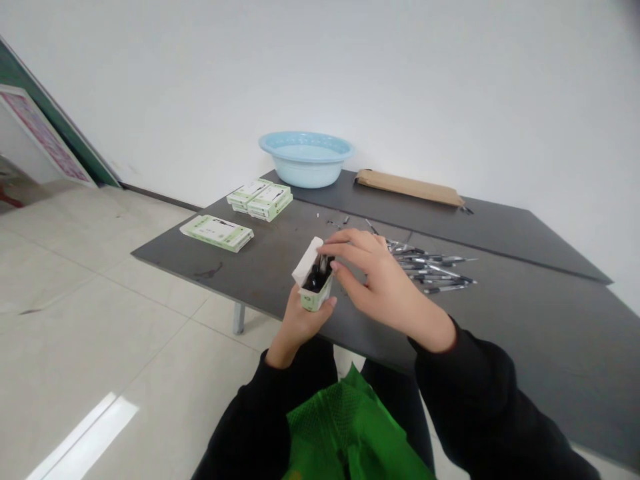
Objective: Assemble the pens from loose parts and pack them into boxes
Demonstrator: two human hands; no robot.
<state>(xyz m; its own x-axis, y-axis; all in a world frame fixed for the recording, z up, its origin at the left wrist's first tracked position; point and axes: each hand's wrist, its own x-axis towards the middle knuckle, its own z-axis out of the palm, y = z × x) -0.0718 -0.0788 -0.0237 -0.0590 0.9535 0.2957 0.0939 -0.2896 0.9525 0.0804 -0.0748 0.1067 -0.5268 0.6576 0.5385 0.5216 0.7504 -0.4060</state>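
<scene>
My left hand (pixel 303 323) is wrapped around a small green-and-white pen box (pixel 316 300) from below, just over the near table edge. The box's white flap (pixel 307 260) stands up, and several black-capped pens (pixel 315 277) show packed inside. Over the opening, my right hand (pixel 367 277) has its thumb and fingertips closed around the top of a pen at the far end of the box; most of that pen is hidden. To the right of this hand, several loose pens (pixel 435 267) with clear barrels and black caps lie in a spread pile.
Stacked pen boxes (pixel 260 198) and another box lying flat (pixel 217 231) sit on the left of the dark table (pixel 525 313). A light blue basin (pixel 307 160) and a brown cardboard packet (pixel 410 187) are at the back by the wall. Small bits lie mid-table.
</scene>
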